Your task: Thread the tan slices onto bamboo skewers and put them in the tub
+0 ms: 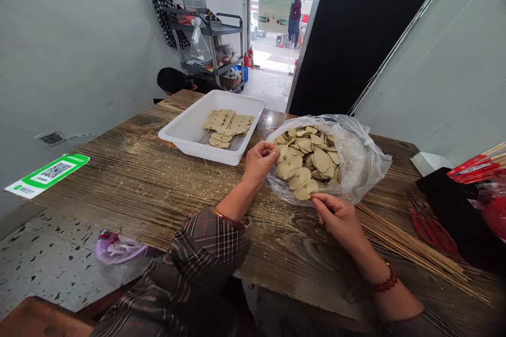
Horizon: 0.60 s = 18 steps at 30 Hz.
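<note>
Between my two hands stretches a skewer (299,177) threaded with several flat, beige, round slices. My left hand (260,162) pinches its far end, beside the open plastic bag (361,155). At the near end, the fingers of my right hand (334,214) are closed on the stick. More loose beige slices (322,160) fill the bag just behind the skewer. To the left, a white plastic tub (185,139) holds several filled skewers (227,124) laid together. A bundle of bare bamboo sticks (411,245) lies on the table by my right wrist.
On the wooden table (158,184), a green and white QR-code card (49,174) lies at the left edge. Red-handled scissors (432,229) and a black holder with red-wrapped chopsticks (478,168) are at right. Behind the table are a person's head (174,80) and a grey cart (225,29).
</note>
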Motion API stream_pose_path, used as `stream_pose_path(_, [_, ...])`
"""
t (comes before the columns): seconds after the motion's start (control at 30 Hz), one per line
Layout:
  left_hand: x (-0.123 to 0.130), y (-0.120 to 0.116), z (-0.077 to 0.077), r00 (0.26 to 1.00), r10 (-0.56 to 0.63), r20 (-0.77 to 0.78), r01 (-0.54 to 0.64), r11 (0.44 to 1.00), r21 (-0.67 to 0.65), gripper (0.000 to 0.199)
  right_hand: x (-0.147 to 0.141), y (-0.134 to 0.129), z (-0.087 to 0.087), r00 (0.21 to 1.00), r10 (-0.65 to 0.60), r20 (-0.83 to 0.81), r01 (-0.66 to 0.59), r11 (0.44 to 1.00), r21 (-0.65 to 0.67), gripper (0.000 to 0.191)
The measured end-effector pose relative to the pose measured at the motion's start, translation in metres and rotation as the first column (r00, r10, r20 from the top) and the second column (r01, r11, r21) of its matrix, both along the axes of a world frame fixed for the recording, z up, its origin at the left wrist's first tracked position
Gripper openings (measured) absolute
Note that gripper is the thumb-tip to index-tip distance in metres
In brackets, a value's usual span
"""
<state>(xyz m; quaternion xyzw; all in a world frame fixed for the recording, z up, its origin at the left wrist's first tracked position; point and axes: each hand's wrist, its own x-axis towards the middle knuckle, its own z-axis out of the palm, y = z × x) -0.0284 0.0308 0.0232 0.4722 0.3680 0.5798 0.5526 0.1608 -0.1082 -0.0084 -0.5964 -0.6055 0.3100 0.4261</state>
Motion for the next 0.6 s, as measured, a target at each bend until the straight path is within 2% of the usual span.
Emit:
stream_pose_path(0.17, [-0.0015, 0.0019, -0.0007, 0.998, -0.032, -0.05, 0.035, 0.998, 0.048, 0.015, -0.0011, 0.0002, 0.0041, 1.0, 0.0, -0.005, 0.0, 1.0, -0.007, 0.034])
stream_pose_path(0.33, [-0.0004, -0.0009, 0.0002, 0.993, -0.109, -0.04, 0.11, 0.994, 0.007, 0.019, -0.0011, 0.0003, 0.0043, 1.0, -0.005, -0.009, 0.005, 1.0, -0.007, 0.033])
stream_pose_path(0.47, [0.0001, -0.005, 0.0022, 0.98, -0.194, 0.049, 0.198, 0.976, -0.086, 0.027, -0.002, -0.0007, 0.006, 0.999, -0.02, -0.036, 0.019, 1.0, -0.012, 0.034])
stream_pose_path(0.6, [-0.0009, -0.0064, 0.0046, 0.954, -0.217, 0.208, 0.261, 0.941, -0.216, 0.041, -0.0031, -0.001, 0.0089, 0.995, -0.038, -0.089, 0.037, 0.999, -0.016, 0.035])
